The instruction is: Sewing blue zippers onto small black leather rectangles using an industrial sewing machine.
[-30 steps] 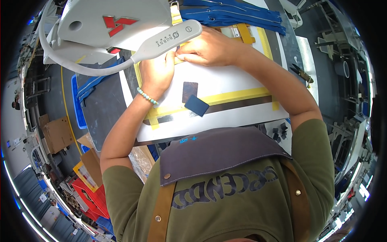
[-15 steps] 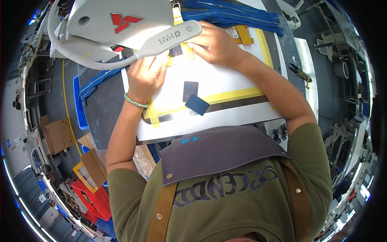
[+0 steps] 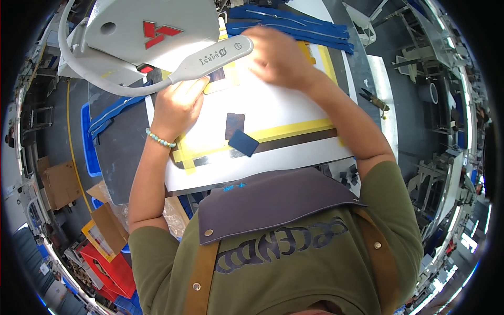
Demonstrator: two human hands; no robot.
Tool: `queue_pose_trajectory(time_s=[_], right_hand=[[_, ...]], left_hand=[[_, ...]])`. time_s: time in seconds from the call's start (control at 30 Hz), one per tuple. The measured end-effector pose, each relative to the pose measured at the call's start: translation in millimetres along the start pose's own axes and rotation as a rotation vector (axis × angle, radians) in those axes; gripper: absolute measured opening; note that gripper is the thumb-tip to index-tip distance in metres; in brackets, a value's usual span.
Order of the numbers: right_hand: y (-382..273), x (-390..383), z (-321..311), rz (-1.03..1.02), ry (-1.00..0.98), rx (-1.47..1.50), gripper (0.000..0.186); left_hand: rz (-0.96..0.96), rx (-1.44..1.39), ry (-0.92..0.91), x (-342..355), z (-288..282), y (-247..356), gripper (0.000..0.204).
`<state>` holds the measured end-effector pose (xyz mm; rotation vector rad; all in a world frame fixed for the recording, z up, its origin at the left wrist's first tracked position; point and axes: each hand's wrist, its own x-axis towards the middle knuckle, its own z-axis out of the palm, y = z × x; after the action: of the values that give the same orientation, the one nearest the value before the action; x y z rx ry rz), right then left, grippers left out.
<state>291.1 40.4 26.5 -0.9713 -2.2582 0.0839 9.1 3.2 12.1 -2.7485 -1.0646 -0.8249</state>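
Note:
Under a white sewing machine head (image 3: 121, 31) and its grey lamp arm (image 3: 205, 61), a small yellowish frame with a dark patch (image 3: 216, 76) lies on the white work surface. My left hand (image 3: 180, 105) is at its left edge, fingers extended and touching it near the lamp. My right hand (image 3: 275, 60), blurred by motion, is right of the frame, its fingertips partly behind the lamp head. A mottled dark rectangle (image 3: 234, 123) and a navy rectangle (image 3: 243, 144) lie nearer me on the yellow-taped white board (image 3: 283, 110).
Blue zippers lie at the back (image 3: 289, 23) and left (image 3: 113, 113). Snips (image 3: 375, 100) sit at the right edge. A blue bin (image 3: 90, 147) is beside the table's left side, with cardboard boxes (image 3: 60, 184) and a red crate (image 3: 107, 270) beyond.
My hands have moved apart: the left drew leftward, while the right lifted away from the small frame and now blurs. More of the dark patch shows between them. The view has shifted slightly.

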Motion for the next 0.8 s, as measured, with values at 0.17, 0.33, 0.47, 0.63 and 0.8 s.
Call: queue_pose_trajectory(time_s=[0.17,0.33,0.47,0.63,0.8], right_hand=[[42.7,14.3,-61.4,0.202,-0.016,0.05,0.025],[70.0,2.1,-33.2,0.398,-0.005,-0.004,0.028],[72.8,6.6,-2.4,0.226,-0.028,-0.231,0.03],[78.5,5.4,-4.3,0.211,0.108,-0.147,0.025],[51.1,8.6,-48.6,0.369,-0.016,0.338,0.024]], left_hand=[[-0.025,-0.09,0.023,-0.7,-2.7,-1.5,0.025],[0.001,-0.109,0.103,1.0,3.7,-3.8,0.015],[-0.012,-0.101,0.117,1.1,2.0,-2.7,0.012],[-0.015,-0.136,0.115,0.8,4.1,-4.0,0.013],[-0.019,-0.136,0.124,-1.9,3.1,-5.4,0.013]])
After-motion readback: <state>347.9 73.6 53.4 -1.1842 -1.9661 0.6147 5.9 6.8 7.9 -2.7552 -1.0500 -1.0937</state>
